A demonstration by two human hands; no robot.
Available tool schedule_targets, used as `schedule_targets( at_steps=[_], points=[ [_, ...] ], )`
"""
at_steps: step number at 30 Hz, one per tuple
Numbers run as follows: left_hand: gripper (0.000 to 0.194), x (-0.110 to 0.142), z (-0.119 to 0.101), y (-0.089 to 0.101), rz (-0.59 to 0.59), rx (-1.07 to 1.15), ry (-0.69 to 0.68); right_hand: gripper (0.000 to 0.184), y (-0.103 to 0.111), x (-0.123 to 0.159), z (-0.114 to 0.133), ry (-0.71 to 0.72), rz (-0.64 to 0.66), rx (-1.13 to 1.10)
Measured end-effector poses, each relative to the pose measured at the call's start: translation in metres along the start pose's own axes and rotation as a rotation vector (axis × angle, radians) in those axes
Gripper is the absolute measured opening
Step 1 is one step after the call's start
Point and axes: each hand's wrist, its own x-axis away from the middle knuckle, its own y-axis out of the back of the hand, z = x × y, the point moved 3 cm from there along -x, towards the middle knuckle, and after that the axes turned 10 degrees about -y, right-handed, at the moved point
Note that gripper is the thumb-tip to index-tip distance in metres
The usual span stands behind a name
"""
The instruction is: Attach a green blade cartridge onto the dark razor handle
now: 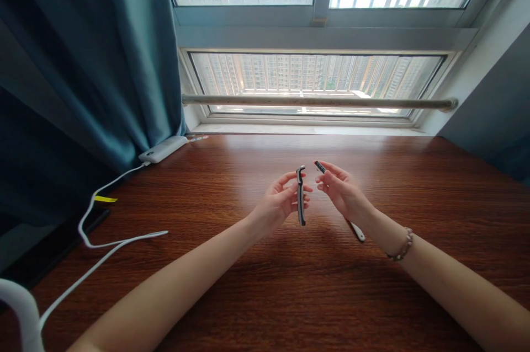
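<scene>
Above a brown wooden table [265,286], both my hands are raised close together. My left hand [281,200] is closed on a slim dark strap-like piece [300,197] that stands upright, with a small clasp at its top. My right hand [342,189] is closed on a second slim piece [319,166]; its dark tip pokes out past my fingers toward the left piece, and a pale end [356,232] shows below my wrist. The two pieces are a short gap apart and do not touch. A beaded bracelet [401,247] circles my right wrist.
A white power bank [163,149] lies at the table's back left with a white cable [103,241] looping toward the front left corner. A teal curtain [83,65] hangs on the left. A window with a metal rail [318,102] runs behind the table.
</scene>
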Motion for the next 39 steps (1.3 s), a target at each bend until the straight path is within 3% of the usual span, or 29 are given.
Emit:
schedule_targets(
  at_steps=[6,10,18,27,39],
  points=[
    [0.018,0.013,-0.005,-0.026,0.11,0.062,0.025,0.036,-0.015,0.009,0.003,-0.081,0.29,-0.126],
    [0.036,0.017,-0.005,-0.031,0.113,-0.046,0.007,0.039,-0.021,0.016,0.004,-0.115,0.391,-0.129],
    [0.027,0.024,-0.002,-0.036,0.123,-0.093,0.002,0.04,-0.017,0.016,0.004,-0.097,0.341,-0.085],
    [0.03,0.023,-0.004,-0.039,0.148,-0.258,-0.017,0.044,-0.019,0.019,0.001,-0.133,0.397,-0.039],
    [0.028,0.024,-0.004,-0.04,0.181,-0.24,0.021,0.047,-0.015,0.018,-0.002,-0.144,0.397,-0.005]
  ],
)
